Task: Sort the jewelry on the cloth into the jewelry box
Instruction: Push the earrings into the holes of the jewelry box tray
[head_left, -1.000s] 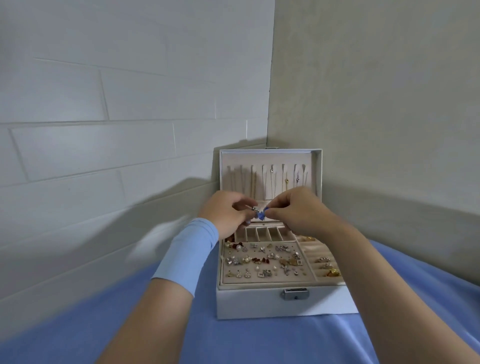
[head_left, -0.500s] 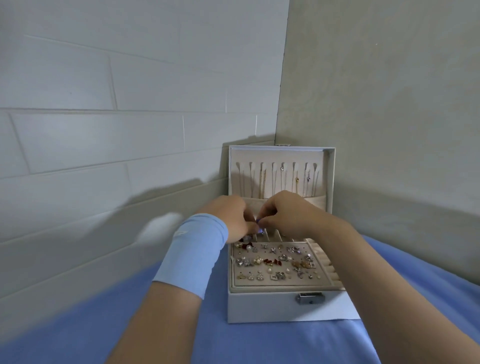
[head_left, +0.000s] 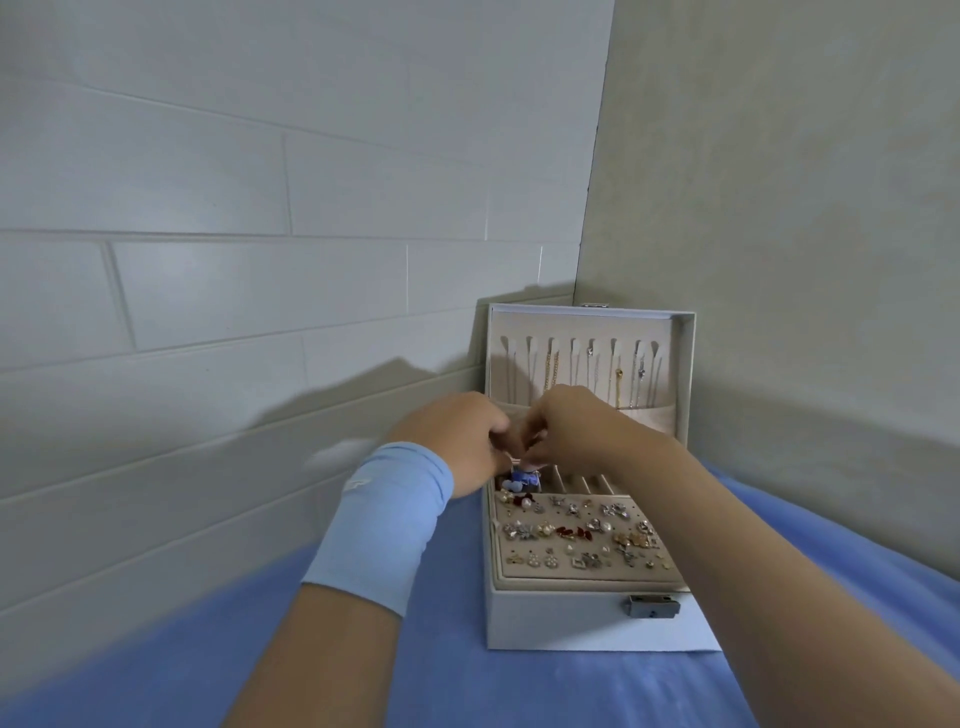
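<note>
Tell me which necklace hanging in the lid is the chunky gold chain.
The gold chain on the third hook from the left; the other necklaces are thin strands.

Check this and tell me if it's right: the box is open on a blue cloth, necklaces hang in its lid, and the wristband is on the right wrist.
One thing is wrong: the wristband is on the left wrist, not the right, as the head view shows. The rest stands: the box is open on the blue cloth, and necklaces hang in its lid.
</note>
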